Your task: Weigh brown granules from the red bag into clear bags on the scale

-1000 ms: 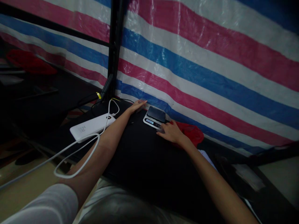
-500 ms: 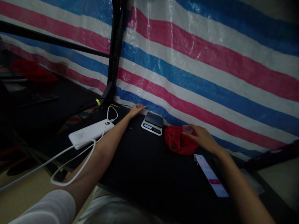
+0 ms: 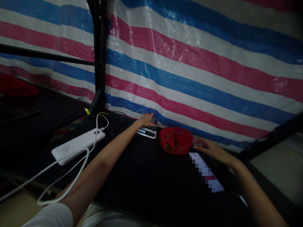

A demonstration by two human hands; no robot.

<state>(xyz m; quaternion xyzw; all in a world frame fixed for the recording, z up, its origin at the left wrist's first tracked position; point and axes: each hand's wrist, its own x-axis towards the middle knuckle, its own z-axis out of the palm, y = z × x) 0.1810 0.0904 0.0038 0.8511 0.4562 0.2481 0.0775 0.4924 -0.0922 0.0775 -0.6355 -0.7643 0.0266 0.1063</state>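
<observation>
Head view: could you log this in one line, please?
left hand: clear item, over scale; right hand: clear item, near red bag; phone: lit

The bare left hand [image 3: 147, 120] is now covering part of the white, black-topped digital scale [image 3: 149, 134], while the bare right hand [image 3: 205, 146] is moving off the crumpled red plastic bag [image 3: 178, 138].

Found sheeting [image 3: 189, 78] hung behind black table [image 3: 142, 179], banded in pinkish red, white and blue, creased and catching glare. Noted black post [image 3: 100, 63] standing left of centre, with black rail [image 3: 47, 56] running leftward from it. Observed dark surface [image 3: 63, 97] beyond, at left. Recorded black bar [image 3: 272, 135] slanting at right. Sighted pale floor [image 3: 14, 209] at lower left. Lit dimly, with detail lost in shadow.
</observation>
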